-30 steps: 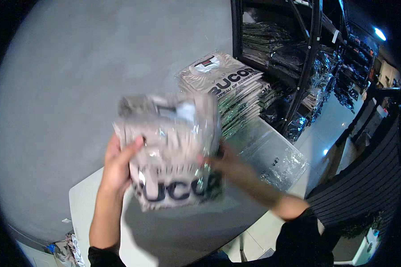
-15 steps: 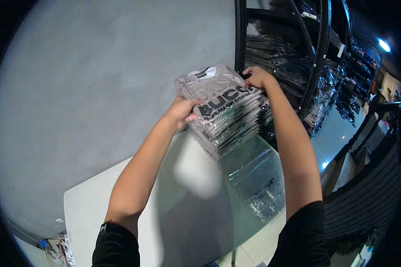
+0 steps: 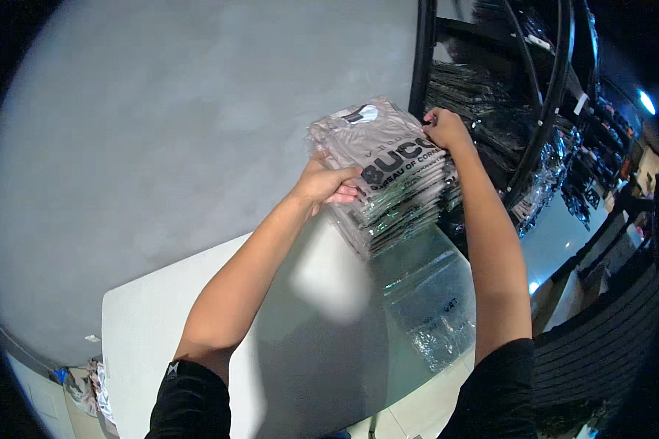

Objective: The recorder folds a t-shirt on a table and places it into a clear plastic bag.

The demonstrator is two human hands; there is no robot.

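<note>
A tall stack of folded grey-beige T-shirts in clear plastic bags (image 3: 395, 157) stands at the far end of the table, against the wall. Dark printing runs across the top shirt, and a pale neck label shows at its collar. My left hand (image 3: 329, 183) is closed on the stack's near left side, thumb over the top and other fingers against the bags' edges. At the upper right, my right hand (image 3: 447, 132) pinches the edge of the top bagged shirt with curled fingers. Its fingertips are partly hidden.
An empty clear plastic bag (image 3: 436, 304) lies flat on the white table (image 3: 176, 329), right of my shadow. The grey wall (image 3: 198, 132) borders the far side. A black metal rack (image 3: 553, 88) packed with dark bagged goods (image 3: 465, 91) rises close to my right hand.
The view has shifted, so the stack and rack sit farther right in the picture. My left hand's fingers have come closer under the thumb; my right hand's fingers are more curled at the edge.
</note>
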